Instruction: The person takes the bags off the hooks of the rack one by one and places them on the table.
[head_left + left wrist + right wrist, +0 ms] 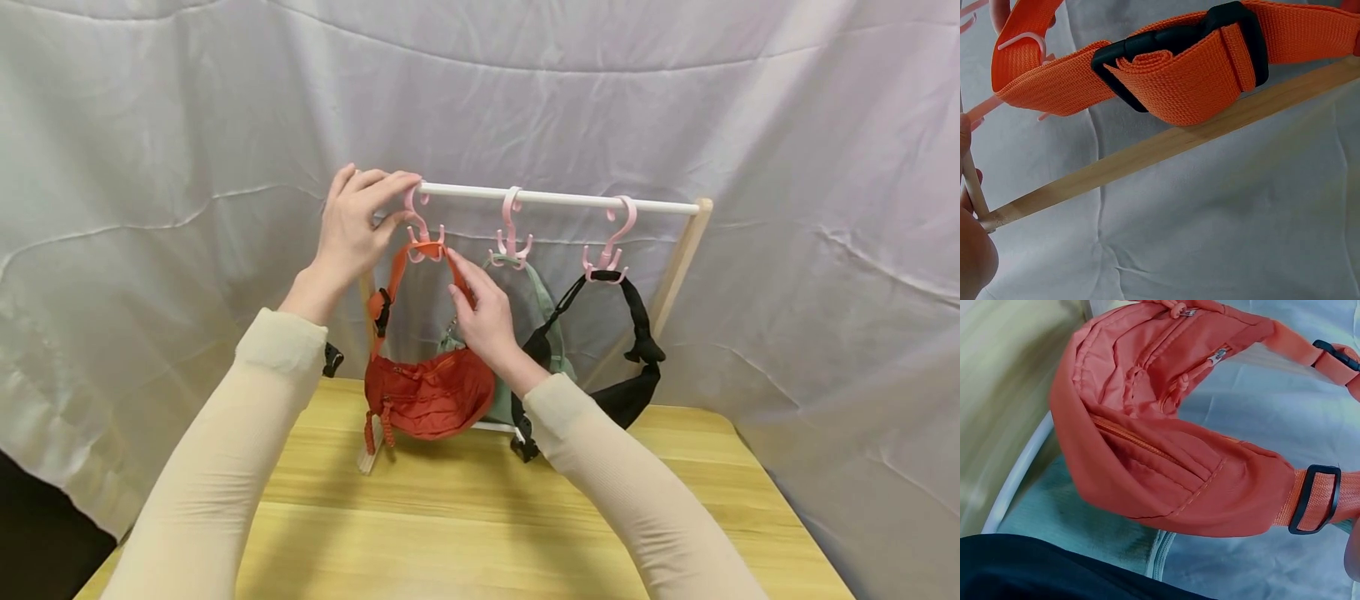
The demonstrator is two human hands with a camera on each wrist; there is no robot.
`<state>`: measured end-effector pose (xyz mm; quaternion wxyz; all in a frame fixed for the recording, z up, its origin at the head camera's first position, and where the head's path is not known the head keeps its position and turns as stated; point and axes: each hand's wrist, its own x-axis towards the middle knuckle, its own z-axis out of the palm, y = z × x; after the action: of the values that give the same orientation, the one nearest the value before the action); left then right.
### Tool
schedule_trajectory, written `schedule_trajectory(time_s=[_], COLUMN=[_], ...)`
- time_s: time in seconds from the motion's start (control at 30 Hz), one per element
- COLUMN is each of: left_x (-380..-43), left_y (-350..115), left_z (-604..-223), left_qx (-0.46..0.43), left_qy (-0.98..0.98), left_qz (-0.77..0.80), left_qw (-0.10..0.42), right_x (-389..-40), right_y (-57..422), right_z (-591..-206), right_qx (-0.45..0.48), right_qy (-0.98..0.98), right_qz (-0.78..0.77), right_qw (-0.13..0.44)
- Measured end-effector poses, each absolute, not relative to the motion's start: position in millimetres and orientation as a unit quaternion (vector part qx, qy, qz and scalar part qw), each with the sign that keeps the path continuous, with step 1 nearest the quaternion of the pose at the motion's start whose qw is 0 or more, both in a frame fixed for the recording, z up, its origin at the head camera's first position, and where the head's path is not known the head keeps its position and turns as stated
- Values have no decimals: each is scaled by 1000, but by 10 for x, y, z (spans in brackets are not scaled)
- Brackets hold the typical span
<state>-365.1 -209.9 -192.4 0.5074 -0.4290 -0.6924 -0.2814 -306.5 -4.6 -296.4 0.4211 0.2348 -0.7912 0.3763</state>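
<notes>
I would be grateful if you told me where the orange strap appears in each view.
Head: the orange strap hangs left of centre from the leftmost pink hook.
Left wrist: it crosses the top.
Right wrist: two stretches show at the right edge.
Shared landmark: its black buckle.

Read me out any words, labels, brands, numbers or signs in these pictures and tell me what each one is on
There are none to read. No lettering, number or sign can be made out on the red-orange fabric waist bag, its black plastic buckle, the pale green fabric bag, the black fabric bag or the pink plastic hooks.
</notes>
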Motion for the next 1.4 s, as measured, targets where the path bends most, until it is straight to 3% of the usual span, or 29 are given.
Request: schedule_trajectory(time_s=[1.4], left_x=[-3665], left_y=[-2069], left_z=[-1882], left_qx=[-412], left_qy=[-721], left_qz=[-280], left_qw=[482], right_x=[-3063], right_y=[-62], right_z=[-2726], right_qx=[190], right_qy=[-734], right_qz=[426], right_qw=[494])
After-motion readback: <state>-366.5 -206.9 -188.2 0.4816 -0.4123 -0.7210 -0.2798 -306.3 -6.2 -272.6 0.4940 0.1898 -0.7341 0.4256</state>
